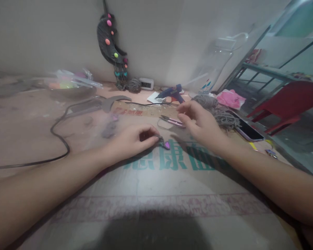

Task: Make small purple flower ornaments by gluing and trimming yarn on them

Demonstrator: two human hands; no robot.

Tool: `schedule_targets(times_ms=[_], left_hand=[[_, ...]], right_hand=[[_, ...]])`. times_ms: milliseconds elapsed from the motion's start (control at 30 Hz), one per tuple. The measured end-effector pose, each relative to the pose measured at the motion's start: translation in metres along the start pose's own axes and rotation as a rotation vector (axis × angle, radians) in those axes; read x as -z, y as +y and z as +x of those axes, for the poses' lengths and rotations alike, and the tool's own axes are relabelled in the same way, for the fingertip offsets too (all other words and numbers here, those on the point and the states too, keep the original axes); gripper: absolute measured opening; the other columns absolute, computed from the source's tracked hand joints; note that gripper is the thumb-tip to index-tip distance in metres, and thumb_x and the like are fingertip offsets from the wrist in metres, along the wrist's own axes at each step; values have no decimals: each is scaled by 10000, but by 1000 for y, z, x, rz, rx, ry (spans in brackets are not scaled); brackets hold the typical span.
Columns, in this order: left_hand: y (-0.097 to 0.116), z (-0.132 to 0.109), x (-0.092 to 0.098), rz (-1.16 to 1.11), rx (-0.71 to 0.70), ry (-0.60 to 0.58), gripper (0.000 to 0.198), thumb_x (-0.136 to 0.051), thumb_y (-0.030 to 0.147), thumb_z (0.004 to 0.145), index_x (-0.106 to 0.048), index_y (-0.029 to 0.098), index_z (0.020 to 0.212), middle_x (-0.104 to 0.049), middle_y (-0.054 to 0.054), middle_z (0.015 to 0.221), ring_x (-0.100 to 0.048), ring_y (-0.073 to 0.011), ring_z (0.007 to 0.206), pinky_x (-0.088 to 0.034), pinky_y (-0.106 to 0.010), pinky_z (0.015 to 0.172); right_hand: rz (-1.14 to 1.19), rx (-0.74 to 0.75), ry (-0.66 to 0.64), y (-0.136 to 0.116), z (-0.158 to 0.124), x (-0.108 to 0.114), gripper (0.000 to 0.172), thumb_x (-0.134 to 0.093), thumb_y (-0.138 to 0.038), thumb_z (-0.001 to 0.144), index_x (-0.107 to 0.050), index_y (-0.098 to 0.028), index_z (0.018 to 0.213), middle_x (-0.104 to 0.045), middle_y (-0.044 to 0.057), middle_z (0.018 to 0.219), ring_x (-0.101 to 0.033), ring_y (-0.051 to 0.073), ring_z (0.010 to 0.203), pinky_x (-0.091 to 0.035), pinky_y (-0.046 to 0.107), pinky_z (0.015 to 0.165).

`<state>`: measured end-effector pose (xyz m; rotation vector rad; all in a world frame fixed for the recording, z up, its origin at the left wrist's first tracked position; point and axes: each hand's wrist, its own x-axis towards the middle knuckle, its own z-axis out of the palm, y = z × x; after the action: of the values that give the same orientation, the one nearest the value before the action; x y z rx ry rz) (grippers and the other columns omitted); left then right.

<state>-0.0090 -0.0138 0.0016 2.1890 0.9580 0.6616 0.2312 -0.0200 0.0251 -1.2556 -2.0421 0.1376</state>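
Thumb and fingertips of my left hand are closed on a small grey yarn piece. A purple tip shows at its right end, just above the table covering. My right hand hovers to the right with curved fingers, thumb and forefinger slightly apart and nothing visible between them. Close to those fingertips lies a pair of pink-handled thread snips, its blades pointing left. Behind my left wrist is another small grey piece with purple on it, blurred.
A blue glue gun stands at the back, its black cord looping left. Grey yarn and a phone lie right. A grey yarn crescent with coloured balls hangs on the wall. A clear jug stands back right.
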Motion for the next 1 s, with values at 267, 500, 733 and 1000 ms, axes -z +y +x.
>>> schedule_targets(times_ms=[267,500,733,1000], left_hand=[[0,0,-1,16,11,-17,265,-557,406,895,-711,193,929,-704,-11,787,-582,-134,669,-423,-224,587],[1,0,0,21,21,-22,257,-568,402,886,-712,193,929,-712,-13,793,-587,-135,669,-432,-231,600],[4,0,1,16,29,-37,264,-558,402,889,-708,190,931,-727,-27,834,-621,-158,724,-455,-247,637],[-1,1,1,28,-14,-24,224,-564,377,883,-710,217,938,-741,-13,908,-635,-162,783,-466,-259,717]], right_hand=[[-340,138,-234,35,10,-20,354,-557,-187,914,-660,-145,1251,-660,173,1230,-571,299,1191,-445,476,1021],[-349,141,-185,32,12,-16,377,-456,-143,931,-685,-181,1227,-714,125,1119,-612,257,1067,-465,396,955],[-369,84,-18,6,15,16,416,-373,-196,972,-644,-210,1288,-659,135,1178,-608,289,1083,-487,422,897],[-622,153,-261,6,8,37,405,-398,-324,995,-626,-174,1294,-624,133,1000,-605,246,852,-461,351,738]])
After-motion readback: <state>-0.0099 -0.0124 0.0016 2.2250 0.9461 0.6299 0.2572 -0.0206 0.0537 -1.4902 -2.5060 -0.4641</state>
